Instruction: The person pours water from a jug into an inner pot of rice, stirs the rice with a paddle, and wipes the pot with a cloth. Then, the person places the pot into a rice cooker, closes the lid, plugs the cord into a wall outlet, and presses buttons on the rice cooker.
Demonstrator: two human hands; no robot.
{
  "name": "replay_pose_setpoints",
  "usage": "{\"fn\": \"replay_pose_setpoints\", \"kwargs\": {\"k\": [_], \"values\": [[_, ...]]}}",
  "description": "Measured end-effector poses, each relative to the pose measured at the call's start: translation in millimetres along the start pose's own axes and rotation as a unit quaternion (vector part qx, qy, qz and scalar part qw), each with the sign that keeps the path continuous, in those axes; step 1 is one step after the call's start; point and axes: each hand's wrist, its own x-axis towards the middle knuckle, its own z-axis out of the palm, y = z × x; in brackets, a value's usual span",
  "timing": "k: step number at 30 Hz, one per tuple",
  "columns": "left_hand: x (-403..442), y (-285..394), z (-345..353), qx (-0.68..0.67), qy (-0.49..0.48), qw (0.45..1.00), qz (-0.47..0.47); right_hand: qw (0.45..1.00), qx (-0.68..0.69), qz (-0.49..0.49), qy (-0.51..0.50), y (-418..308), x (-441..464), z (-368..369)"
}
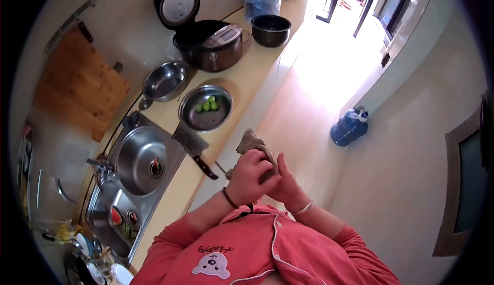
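A brownish-grey cloth (250,142) is bunched up between my hands, in front of my chest. My left hand (250,177) has its fingers wrapped round the cloth. My right hand (286,183) presses against the cloth from the other side, its thumb pointing up and its other fingers partly hidden. On the counter beside them lies a cleaver (193,143) with a dark handle near the edge. Behind the cleaver, a steel bowl (226,115) holds several green round vegetables (207,106).
An open rice cooker (213,53), its dark inner pot (271,31) and an empty steel basin (165,82) stand further along the counter (252,74). The double sink (141,156) is at the left. A blue water bottle (349,128) stands by the wall.
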Motion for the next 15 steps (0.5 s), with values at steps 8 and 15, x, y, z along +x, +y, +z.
{"fn": "replay_pose_setpoints", "kwargs": {"k": [8, 15], "values": [[103, -81, 30, 0.319, -0.107, 0.941, 0.039, 0.989, 0.069, 0.032, 0.127, -82, 76, -54], [191, -135, 36, 0.196, -0.093, 0.975, 0.053, 0.981, 0.044, 0.082, 0.17, -172, 135, -88]]}}
